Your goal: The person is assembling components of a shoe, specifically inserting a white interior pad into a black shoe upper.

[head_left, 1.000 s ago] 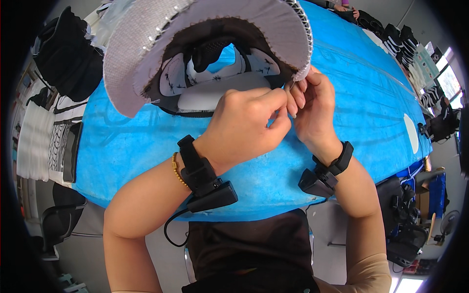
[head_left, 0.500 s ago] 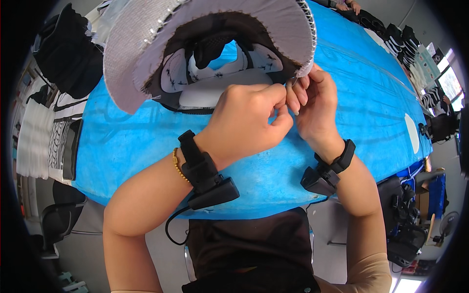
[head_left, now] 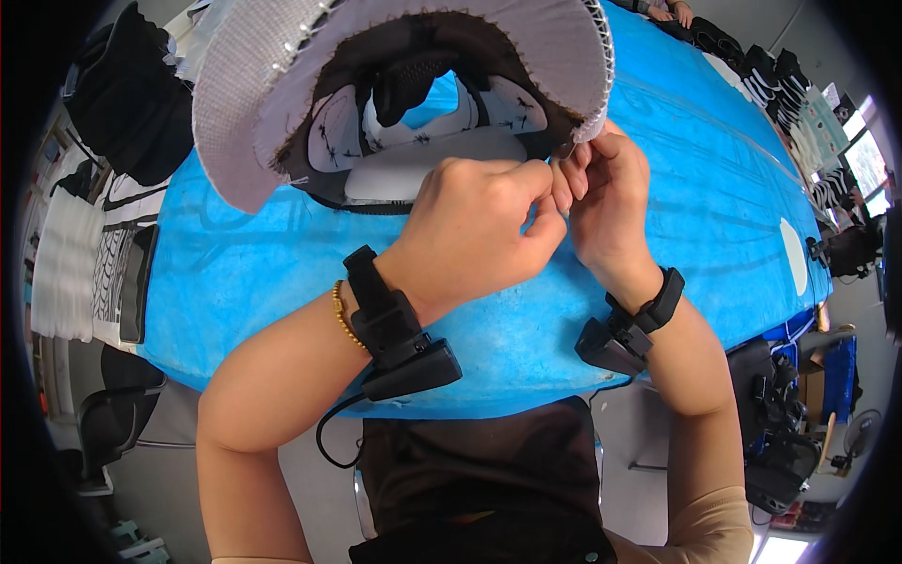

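A padded hat or helmet (head_left: 338,117) lies with its inside facing me, at the top middle of the picture. Its wide pale-grey brim (head_left: 225,117) has pale stitches along the edge. White pads and dark straps line the inside. My left hand (head_left: 479,226) is closed in a pinch just in front of it, and whatever it pinches is hidden. At the right end of the brim is my right hand (head_left: 611,197), fingers curled and thumb close to the edge. A thin thread seems to run there, too fine to make out clearly. The fingertips of both hands nearly meet.
A blue cover (head_left: 714,235) spreads over the table. Black caps (head_left: 132,103) are stacked at the far left, with white sheet-like stacks (head_left: 70,263) below them. Another person's hands (head_left: 672,13) show at the far edge. A black chair (head_left: 117,404) stands left.
The hat has shifted very slightly upward and its brim a little outward. Both hands keep almost the same closed pose beside the brim, with only tiny finger movement.
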Demonstrator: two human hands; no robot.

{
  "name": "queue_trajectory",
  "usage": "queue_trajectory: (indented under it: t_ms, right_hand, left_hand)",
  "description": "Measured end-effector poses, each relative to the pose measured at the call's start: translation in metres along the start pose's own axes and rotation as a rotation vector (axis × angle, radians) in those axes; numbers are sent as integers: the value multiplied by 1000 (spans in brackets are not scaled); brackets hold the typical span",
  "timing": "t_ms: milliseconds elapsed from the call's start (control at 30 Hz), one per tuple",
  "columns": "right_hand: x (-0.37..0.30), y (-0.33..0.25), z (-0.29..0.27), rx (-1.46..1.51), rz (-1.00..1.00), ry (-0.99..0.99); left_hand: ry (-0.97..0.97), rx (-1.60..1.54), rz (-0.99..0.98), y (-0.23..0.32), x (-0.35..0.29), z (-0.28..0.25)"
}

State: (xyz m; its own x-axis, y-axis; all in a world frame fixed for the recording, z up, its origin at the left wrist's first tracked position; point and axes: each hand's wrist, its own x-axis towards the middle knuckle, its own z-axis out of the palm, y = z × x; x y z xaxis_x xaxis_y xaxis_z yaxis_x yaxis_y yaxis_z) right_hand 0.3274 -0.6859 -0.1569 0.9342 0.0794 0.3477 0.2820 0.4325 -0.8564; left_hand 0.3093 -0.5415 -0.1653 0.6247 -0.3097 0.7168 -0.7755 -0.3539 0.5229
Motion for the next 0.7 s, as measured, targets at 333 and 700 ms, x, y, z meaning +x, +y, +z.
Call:
queue_trajectory:
  t_ms: [333,700]
  right_hand:
    - [-1,-1,4,-35,-13,6]
    - [8,-2,-6,9,-31,53]
  left_hand:
    - [62,-2,61,-1,1,1]
    - [-5,25,76,3,3,-4]
